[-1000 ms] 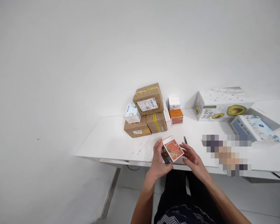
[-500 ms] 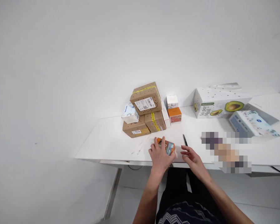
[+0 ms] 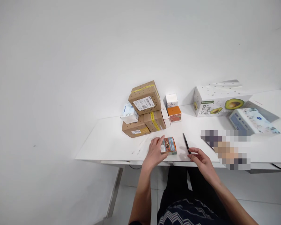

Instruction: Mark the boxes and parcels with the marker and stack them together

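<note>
A small orange box with a printed picture (image 3: 169, 146) lies flat on the white table (image 3: 110, 140) near its front edge. My left hand (image 3: 154, 151) rests against the box's left side, fingers curled around its edge. My right hand (image 3: 200, 157) is to the right of the box, and its fingertips pinch the near end of a black pen (image 3: 185, 142) that lies on the table.
Behind stands a stack of brown cardboard parcels (image 3: 144, 109) with a white packet (image 3: 129, 113), a small white box (image 3: 171, 100) and an orange box (image 3: 174, 113). Right: an avocado-printed carton (image 3: 220, 101), a blue tissue pack (image 3: 250, 121). A blurred patch lies by the right hand.
The small box was held up in both hands, then turned over and laid flat on the table. My right hand let go of it and moved right to the pen.
</note>
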Demonstrator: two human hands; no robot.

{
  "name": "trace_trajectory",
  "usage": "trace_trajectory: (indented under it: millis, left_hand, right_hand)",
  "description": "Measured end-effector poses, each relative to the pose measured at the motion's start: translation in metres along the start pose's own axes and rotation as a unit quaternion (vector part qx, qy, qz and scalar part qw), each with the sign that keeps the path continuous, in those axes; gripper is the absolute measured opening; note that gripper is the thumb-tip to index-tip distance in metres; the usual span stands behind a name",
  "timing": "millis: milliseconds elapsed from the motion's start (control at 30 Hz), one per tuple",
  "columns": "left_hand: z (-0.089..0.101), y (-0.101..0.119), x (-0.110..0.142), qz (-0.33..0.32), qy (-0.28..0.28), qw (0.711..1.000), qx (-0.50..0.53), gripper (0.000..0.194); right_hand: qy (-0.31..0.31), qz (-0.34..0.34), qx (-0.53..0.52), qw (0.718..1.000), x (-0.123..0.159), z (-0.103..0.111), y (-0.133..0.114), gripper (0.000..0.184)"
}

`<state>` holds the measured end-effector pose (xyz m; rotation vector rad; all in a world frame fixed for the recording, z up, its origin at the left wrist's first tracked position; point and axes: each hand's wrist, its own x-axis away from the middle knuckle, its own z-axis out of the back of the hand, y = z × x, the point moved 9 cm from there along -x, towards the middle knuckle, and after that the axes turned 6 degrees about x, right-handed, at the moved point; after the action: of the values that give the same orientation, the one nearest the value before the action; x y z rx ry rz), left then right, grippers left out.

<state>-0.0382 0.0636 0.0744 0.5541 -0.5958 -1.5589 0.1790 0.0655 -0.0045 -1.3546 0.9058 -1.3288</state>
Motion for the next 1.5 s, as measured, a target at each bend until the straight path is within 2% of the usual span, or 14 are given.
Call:
trace_trajectory:
  millis: [67, 133, 200, 333, 433, 567, 767, 1133, 1300, 1500]
  left_hand:
    - [-0.003, 0.006, 0.004, 0.022, 0.045, 0.999, 0.005, 0.088]
    - [-0.009, 0.01, 0.011, 0.044, 0.058, 0.997, 0.022, 0.101]
    - [-0.016, 0.012, 0.018, 0.057, 0.039, 0.996, 0.049, 0.111]
    - [-0.023, 0.007, 0.027, 0.071, -0.027, 0.991, 0.112, 0.11]
    - [-0.028, 0.004, 0.026, 0.052, -0.072, 0.987, 0.136, 0.113]
    - [-0.034, 0.006, 0.019, 0.008, -0.09, 0.986, 0.142, 0.12]
    - [-0.032, 0.017, 0.01, 0.002, -0.045, 0.992, 0.118, 0.107]
    - [-0.028, 0.019, 0.002, 0.011, 0.019, 0.991, 0.135, 0.096]
    - [-0.027, 0.022, 0.002, -0.004, 0.036, 0.988, 0.149, 0.095]
    - [-0.03, 0.019, 0.001, -0.015, 0.04, 0.988, 0.151, 0.095]
  right_hand:
    - [-0.006, 0.007, -0.005, 1.0, 0.0, -0.004, -0.001, 0.039]
    - [-0.009, 0.016, -0.015, 1.0, -0.001, -0.006, -0.002, 0.041]
    - [-0.012, 0.021, -0.02, 1.0, -0.001, -0.009, -0.002, 0.042]
    - [-0.035, 0.019, -0.025, 0.999, -0.001, -0.02, -0.003, 0.045]
    - [-0.057, 0.023, -0.044, 0.997, 0.001, -0.031, -0.007, 0.045]
    - [-0.05, 0.034, -0.057, 0.997, 0.003, -0.032, -0.013, 0.044]
    - [-0.039, 0.031, -0.061, 0.997, 0.002, -0.022, -0.013, 0.042]
    - [0.055, 0.032, 0.01, 0.998, -0.004, 0.021, 0.009, 0.037]
    - [0.066, 0.034, 0.022, 0.997, -0.002, 0.021, 0.009, 0.038]
    - [0.044, 0.05, 0.074, 0.995, 0.0, 0.014, 0.01, 0.036]
